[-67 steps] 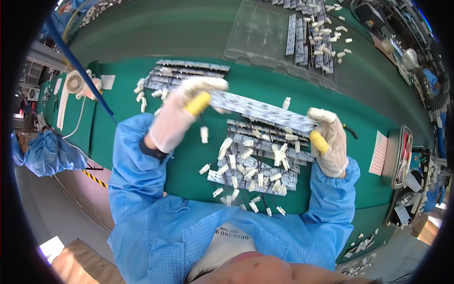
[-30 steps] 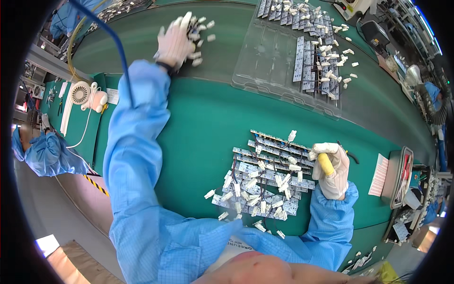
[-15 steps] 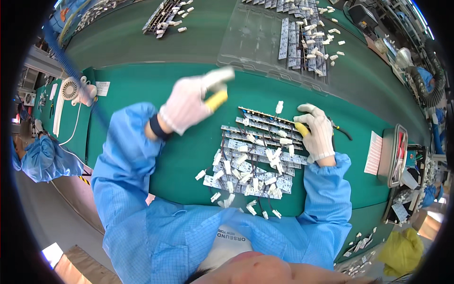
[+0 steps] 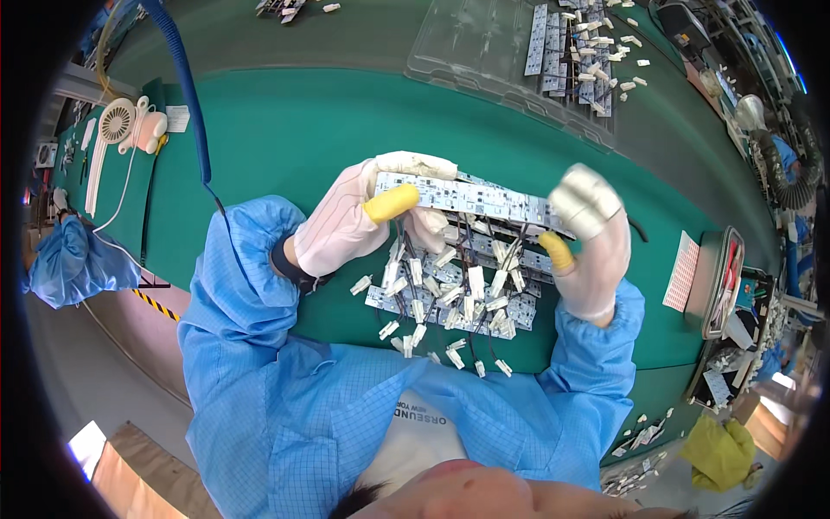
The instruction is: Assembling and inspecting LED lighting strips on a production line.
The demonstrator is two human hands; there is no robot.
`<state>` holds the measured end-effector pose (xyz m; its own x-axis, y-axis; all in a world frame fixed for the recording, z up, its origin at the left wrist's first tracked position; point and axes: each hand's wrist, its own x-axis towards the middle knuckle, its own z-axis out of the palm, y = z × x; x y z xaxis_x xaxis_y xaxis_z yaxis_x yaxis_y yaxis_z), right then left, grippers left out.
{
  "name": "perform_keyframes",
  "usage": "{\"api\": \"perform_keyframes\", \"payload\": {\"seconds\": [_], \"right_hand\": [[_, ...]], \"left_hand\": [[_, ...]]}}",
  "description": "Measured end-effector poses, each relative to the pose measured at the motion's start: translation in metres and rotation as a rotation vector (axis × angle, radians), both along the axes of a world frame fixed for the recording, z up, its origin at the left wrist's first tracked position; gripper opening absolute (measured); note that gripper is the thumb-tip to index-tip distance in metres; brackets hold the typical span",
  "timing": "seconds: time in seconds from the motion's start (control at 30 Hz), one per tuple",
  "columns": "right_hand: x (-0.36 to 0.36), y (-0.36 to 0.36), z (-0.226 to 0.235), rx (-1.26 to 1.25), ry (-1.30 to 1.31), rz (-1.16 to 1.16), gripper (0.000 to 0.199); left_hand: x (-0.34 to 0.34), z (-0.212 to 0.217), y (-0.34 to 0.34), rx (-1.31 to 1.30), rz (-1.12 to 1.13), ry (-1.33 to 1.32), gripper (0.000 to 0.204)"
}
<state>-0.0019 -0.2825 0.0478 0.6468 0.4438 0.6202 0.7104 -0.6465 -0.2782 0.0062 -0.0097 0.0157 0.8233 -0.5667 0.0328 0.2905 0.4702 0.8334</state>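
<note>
Both hands wear white gloves with yellow fingertips. My left hand [image 4: 367,216] pinches the left end of a long white circuit-board strip [image 4: 471,197], and my right hand [image 4: 592,238] grips its right end. The strip is lifted above a pile of similar strips with white connectors and short wires [image 4: 458,290] lying on the green mat [image 4: 285,130]. Wires hang from the held strip down toward the pile. Blue sleeves cover both forearms.
A clear plastic tray [image 4: 484,48] with more strips and loose connectors [image 4: 575,43] lies at the back. A small white fan [image 4: 108,130] and a blue hose [image 4: 186,78] stand at the left. A metal tin [image 4: 722,281] sits at the right edge.
My left hand reached far back left, then returned to the pile. Both hands now hold one strip lifted above the pile.
</note>
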Motion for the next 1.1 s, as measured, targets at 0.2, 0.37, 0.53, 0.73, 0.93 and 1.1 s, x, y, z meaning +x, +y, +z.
{"api": "perform_keyframes", "payload": {"seconds": [0.2,0.37,0.53,0.73,0.93,1.1], "right_hand": [[-0.016,0.000,0.006,0.815,0.940,-0.030,0.054],[-0.017,-0.015,-0.001,0.838,0.950,-0.019,0.029],[-0.016,-0.017,-0.001,0.902,1.053,-0.026,0.030],[-0.017,-0.018,-0.003,0.997,0.979,0.037,0.030],[-0.015,-0.022,-0.006,0.938,1.024,0.003,0.025],[-0.014,-0.025,-0.008,0.902,1.033,0.040,0.024]], "left_hand": [[-0.008,0.013,0.007,0.186,0.039,-0.107,0.046],[-0.007,0.012,0.008,0.280,0.189,-0.290,0.050],[-0.005,0.011,0.018,0.396,0.216,-0.294,0.054],[-0.004,0.007,0.020,0.480,0.263,-0.424,0.051],[-0.008,0.010,0.025,0.450,0.139,-0.212,0.054],[-0.007,0.004,0.028,0.410,0.131,-0.289,0.054]]}}
